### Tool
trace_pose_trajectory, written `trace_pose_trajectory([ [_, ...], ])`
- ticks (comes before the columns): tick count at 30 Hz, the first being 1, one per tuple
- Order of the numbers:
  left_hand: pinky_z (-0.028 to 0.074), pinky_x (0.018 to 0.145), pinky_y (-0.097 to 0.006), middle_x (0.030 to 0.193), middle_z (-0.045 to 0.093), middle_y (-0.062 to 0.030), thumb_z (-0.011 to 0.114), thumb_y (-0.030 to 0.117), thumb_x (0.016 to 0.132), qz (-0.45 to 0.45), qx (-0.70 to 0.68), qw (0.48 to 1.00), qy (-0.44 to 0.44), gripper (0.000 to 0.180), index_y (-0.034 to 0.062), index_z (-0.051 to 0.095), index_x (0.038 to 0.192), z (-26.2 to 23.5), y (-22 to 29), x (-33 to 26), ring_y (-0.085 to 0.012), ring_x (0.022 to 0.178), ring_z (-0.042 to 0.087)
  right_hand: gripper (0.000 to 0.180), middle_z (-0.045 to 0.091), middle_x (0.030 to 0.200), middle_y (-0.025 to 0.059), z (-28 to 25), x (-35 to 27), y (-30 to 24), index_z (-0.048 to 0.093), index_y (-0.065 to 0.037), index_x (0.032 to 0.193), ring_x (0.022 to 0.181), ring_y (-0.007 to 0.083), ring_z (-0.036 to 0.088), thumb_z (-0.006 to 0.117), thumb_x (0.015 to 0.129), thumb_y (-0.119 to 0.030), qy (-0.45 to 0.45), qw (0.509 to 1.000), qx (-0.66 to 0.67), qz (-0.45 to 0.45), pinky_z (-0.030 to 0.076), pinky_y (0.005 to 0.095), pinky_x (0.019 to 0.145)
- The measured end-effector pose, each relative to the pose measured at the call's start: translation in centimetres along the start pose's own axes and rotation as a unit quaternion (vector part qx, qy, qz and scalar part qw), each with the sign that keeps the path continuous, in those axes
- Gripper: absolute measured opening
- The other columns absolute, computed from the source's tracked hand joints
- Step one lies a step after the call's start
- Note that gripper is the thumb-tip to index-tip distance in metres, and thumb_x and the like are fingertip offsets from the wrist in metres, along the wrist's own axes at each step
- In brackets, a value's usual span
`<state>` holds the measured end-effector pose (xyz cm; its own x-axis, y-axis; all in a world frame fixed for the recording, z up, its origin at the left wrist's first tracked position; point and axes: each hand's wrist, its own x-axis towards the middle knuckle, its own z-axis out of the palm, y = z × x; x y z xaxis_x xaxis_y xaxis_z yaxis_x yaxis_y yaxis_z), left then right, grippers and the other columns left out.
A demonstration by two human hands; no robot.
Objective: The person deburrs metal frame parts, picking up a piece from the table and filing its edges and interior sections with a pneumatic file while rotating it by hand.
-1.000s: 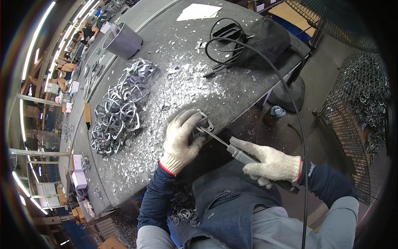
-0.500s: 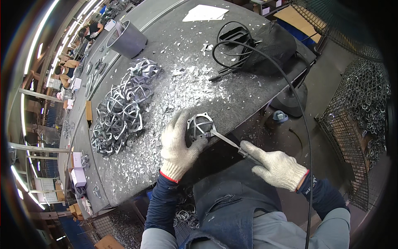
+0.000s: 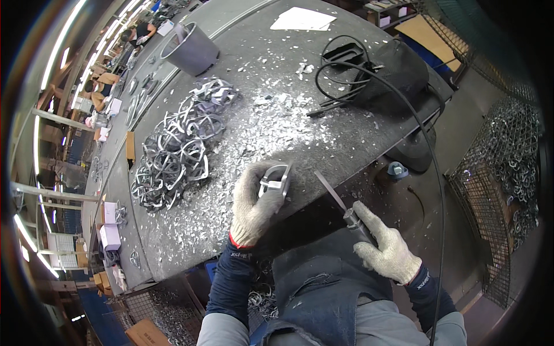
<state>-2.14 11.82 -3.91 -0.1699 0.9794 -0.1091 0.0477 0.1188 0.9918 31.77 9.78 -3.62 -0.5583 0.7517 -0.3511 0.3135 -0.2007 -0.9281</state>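
My left hand [image 3: 248,207], in a white knit glove, is closed round an open silver metal frame [image 3: 274,185] with curved ribs, at the near edge of the table. Its thumb lies against the near side of the frame. To the right, my gloved right hand [image 3: 389,249] grips a flat file [image 3: 332,192] by its dark round handle [image 3: 353,219]. The narrow blade points up and left, apart from the frame. Whether the blade is toothed is too small to tell. Left of my left hand lies a heap of similar metal frames [image 3: 179,153].
Silver flakes [image 3: 265,124] litter the dark table [image 3: 190,242]. At the back are a grey bucket [image 3: 193,55], a white sheet [image 3: 303,19] and a black mesh bag [image 3: 398,72] with a cable [image 3: 424,130]. Right of the table stands a wire basket [image 3: 485,230] with more parts. Co-workers sit far left.
The file's blade has come away from the metal frame, with my right hand lower. My left hand has turned the frame onto its side. The whole view has shifted slightly.
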Motion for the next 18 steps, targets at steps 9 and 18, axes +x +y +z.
trace_pose_trajectory([
  [9, 0.055, 0.116, -0.039, 0.143, 0.073, -0.0187, 0.065, 0.010, 0.095, 0.097, -0.069, 0.993, -0.014, 0.066, -0.0086, 0.060, 0.157, 0.8, 1.8, -3.7, -0.0252, 0.133, 0.071, 0.084, 0.076, 0.143, 0.0259, 1.8, 0.5, -5.6, 0.042, -0.021, 0.179, 0.131, 0.0449, 0.075, 0.076, 0.102, -0.016, -0.007, 0.985, -0.137, -0.107, 0.061, 0.0446, 0.113],
  [18, 0.057, 0.105, -0.033, 0.140, 0.073, -0.0140, 0.071, 0.009, 0.100, 0.082, -0.066, 0.994, 0.012, 0.066, -0.0045, 0.056, 0.163, -1.5, 1.5, -7.0, -0.0187, 0.125, 0.069, 0.086, 0.076, 0.141, 0.0274, 3.2, -0.4, -5.5, 0.037, -0.028, 0.180, 0.130, 0.0491, 0.073, 0.075, 0.103, -0.020, 0.017, 0.985, -0.170, -0.036, 0.059, 0.0497, 0.113],
])
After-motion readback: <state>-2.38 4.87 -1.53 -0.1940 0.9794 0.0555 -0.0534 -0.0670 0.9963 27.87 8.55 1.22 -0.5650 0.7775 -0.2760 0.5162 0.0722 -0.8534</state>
